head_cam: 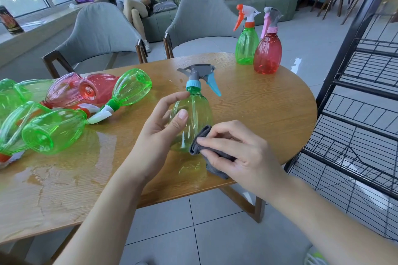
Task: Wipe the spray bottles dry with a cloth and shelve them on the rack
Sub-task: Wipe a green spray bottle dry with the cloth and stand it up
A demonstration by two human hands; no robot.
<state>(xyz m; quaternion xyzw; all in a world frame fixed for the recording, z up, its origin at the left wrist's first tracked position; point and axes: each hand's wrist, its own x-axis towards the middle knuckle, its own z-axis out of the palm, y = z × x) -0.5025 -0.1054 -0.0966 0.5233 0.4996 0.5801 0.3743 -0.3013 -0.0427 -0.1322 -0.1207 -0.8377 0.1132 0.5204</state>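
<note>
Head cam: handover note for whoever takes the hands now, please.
Left hand: holds the yellow-green bottle upright on the table.
Right hand: presses the grey cloth against the bottle's lower side.
Done: apparently two bottles, green and red, standing at the far edge.
Left: finish this one; wipe the pile of lying bottles in the puddle at left; shelve all on the black rack, no bottles visible on it.
</note>
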